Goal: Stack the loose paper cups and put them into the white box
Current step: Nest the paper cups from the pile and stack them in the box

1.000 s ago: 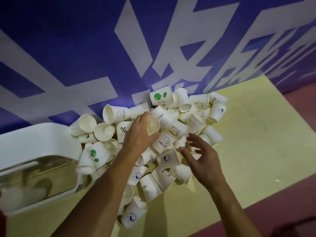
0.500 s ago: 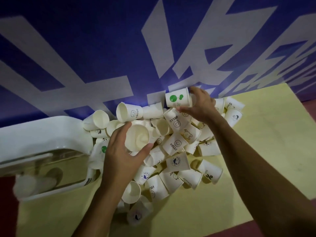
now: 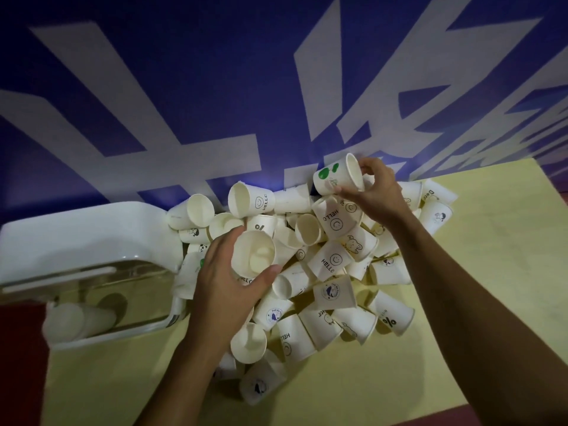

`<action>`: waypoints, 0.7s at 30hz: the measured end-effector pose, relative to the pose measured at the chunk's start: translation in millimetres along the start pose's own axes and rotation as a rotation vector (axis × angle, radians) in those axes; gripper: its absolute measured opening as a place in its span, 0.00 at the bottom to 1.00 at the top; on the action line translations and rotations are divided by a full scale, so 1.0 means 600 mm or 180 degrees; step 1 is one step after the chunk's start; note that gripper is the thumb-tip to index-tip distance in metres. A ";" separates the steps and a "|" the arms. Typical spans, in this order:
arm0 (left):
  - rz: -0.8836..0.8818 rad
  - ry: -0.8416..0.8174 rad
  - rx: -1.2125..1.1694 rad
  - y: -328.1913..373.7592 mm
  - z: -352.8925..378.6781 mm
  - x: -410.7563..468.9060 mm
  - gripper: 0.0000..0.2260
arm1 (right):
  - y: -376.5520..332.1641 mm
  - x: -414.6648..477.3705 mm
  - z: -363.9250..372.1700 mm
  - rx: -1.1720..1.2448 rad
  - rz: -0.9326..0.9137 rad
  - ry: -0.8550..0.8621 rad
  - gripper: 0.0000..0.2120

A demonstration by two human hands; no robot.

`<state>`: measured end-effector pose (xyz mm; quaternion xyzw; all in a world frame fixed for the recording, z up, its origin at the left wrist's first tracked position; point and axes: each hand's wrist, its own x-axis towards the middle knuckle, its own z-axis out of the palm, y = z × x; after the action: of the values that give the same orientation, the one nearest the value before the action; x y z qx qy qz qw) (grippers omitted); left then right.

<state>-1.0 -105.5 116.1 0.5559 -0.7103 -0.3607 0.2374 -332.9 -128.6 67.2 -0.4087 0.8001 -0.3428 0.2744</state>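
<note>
A heap of loose white paper cups point(image 3: 332, 265) lies on the yellow table against the blue wall. My left hand point(image 3: 227, 281) grips an upright "HELLO" cup point(image 3: 253, 255), mouth facing me, over the left part of the heap. At the heap's back, my right hand point(image 3: 378, 192) holds a cup with green dots point(image 3: 336, 176) lifted off the pile, lying sideways. The white box point(image 3: 86, 241) stands at the left; a short stack of cups point(image 3: 76, 321) lies inside it behind its clear wall.
The blue wall with large white lettering point(image 3: 276, 87) rises right behind the heap. Bare yellow tabletop point(image 3: 491, 287) stretches to the right and front. A dark red floor point(image 3: 21, 364) shows past the table's left and front edges.
My right hand reached from the heap's front to its back, took the green-dotted cup and lifted it. My left hand drew its cup nearer and turned its mouth up.
</note>
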 end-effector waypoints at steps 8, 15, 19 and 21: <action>-0.0089 0.0062 -0.0306 -0.055 -0.074 -0.025 0.35 | -0.088 -0.096 0.030 0.0791 -0.0064 0.0261 0.34; -0.0100 0.0046 -0.0650 -0.157 -0.205 -0.074 0.32 | -0.213 -0.273 0.120 0.1286 -0.0161 0.0144 0.30; 0.0022 0.0120 -0.0645 -0.228 -0.295 -0.105 0.33 | -0.287 -0.368 0.206 0.1254 -0.0279 0.0001 0.29; 0.0015 0.0143 -0.0661 -0.263 -0.336 -0.121 0.35 | -0.315 -0.409 0.253 0.1231 -0.0364 -0.0112 0.29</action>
<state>265.1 -105.1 124.7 0.5346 -0.6649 -0.4193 0.3104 -9.1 -53.0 159.0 -0.3991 0.6900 -0.4978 0.3418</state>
